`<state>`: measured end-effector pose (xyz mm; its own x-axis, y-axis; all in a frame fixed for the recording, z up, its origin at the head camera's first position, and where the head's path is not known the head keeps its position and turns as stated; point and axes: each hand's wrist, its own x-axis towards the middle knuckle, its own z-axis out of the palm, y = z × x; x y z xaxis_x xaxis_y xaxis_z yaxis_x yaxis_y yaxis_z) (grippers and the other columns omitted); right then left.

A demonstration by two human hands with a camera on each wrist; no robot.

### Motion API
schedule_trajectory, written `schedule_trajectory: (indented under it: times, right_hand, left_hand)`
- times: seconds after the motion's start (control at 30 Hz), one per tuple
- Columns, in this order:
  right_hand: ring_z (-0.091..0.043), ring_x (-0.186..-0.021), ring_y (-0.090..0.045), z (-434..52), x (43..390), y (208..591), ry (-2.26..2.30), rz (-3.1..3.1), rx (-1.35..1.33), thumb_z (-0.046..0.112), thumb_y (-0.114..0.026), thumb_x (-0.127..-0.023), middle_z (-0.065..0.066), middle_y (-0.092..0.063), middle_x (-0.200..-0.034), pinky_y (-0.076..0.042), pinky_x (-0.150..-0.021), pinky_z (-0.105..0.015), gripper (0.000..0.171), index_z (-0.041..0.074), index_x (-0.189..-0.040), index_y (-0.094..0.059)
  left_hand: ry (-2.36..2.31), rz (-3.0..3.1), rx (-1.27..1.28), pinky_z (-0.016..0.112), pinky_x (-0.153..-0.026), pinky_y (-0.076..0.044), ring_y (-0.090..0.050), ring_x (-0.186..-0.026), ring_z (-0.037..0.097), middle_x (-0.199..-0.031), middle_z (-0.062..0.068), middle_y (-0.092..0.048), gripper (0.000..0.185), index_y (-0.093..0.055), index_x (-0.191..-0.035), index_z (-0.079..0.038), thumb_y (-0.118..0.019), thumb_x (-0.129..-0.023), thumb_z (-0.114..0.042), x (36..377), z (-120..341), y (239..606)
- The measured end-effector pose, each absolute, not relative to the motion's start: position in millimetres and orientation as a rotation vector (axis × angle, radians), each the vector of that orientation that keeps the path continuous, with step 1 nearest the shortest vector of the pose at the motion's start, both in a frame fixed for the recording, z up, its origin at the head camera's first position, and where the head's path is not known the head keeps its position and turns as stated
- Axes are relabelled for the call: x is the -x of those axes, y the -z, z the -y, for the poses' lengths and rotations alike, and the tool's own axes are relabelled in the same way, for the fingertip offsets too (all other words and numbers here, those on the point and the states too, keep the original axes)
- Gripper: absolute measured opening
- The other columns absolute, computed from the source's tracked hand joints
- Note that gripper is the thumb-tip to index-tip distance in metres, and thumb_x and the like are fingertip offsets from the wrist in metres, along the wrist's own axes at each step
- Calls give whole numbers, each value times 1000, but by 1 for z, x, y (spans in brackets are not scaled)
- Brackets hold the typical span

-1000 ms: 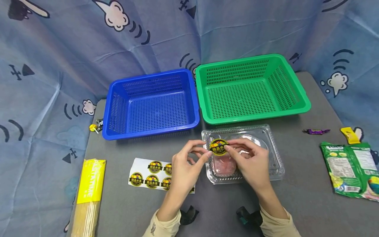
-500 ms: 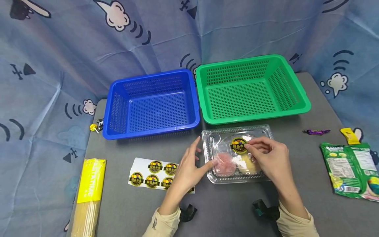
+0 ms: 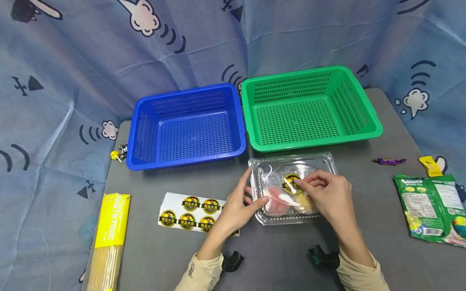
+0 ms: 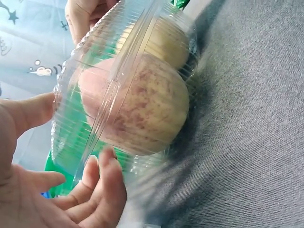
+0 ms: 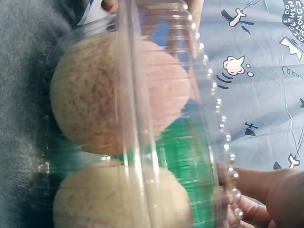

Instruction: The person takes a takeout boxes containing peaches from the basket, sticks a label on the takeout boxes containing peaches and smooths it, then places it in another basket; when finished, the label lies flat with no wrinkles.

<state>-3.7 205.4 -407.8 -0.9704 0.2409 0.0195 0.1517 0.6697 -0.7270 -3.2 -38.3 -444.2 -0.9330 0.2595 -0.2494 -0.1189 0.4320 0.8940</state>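
Observation:
A clear plastic clamshell box (image 3: 296, 220) holds a pinkish round fruit (image 4: 137, 104) and a yellowish one (image 5: 118, 194). On its lid is a round black-and-gold fruit sticker (image 3: 290, 184). My right hand (image 3: 333, 198) pinches the right part of that sticker, thumb and forefinger close over the lid. At the box's left edge, my left hand (image 3: 238, 208) has its thumb touching the lid and its other fingers loosely bent by the side. The white sticker sheet (image 3: 174, 198) with several more such stickers lies partly under my left forearm in the head view.
Behind the box stand a blue basket (image 3: 185, 161) and a green basket (image 3: 316, 143). A yellow noodle pack (image 3: 113, 222) lies at left, a lollipop (image 3: 115, 155) by the blue basket. Right are a purple candy (image 3: 388, 161), a yellow packet (image 3: 431, 166) and a green bag (image 3: 429, 210).
The sticker went from between both hands to the box lid in my right hand, then shifted slightly down and left. My left hand let go of it and moved to the box's left edge.

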Motion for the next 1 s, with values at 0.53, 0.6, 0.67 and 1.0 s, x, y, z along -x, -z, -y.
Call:
schedule_trajectory:
  times: [0.53, 0.6, 0.67, 1.0]
  right_hand:
    - [-2, -56, -52, -205, 8, 411, -1067, 2873, 320, 32, -89, -87, 2, -71, -66, -38, -54, -26, 26, 11, -79, -76]
    - [-4, -57, -53, -205, 8, 410, -1067, 2891, 329, 32, -88, -87, 3, -70, -66, -37, -55, -27, 26, 11, -80, -76]
    - [-6, -59, -54, -205, 9, 410, -1067, 2903, 337, 32, -88, -88, 4, -69, -66, -38, -55, -27, 26, 11, -80, -75]
    - [-15, -59, -52, -207, 9, 414, -1049, 2865, 296, 25, -86, -91, 2, -59, -63, -40, -62, -33, 28, 6, -97, -67]
  left_hand:
    - [-1594, -2198, -58, 25, -50, -51, -58, -55, 8, -115, 8, -57, 90, -22, -169, -39, -76, -98, -36, 2, 36, 446]
    - [-1595, -2191, -54, 25, -51, -50, -58, -55, 8, -115, 7, -57, 90, -22, -169, -39, -77, -98, -36, 2, 36, 446]
    - [-1597, -2184, -51, 24, -51, -50, -58, -55, 8, -114, 7, -56, 90, -22, -169, -40, -77, -98, -36, 2, 36, 446]
    - [-1583, -2197, -31, 25, -44, -47, -51, -47, 6, -116, 8, -60, 89, -23, -168, -44, -77, -97, -39, 3, 36, 448]
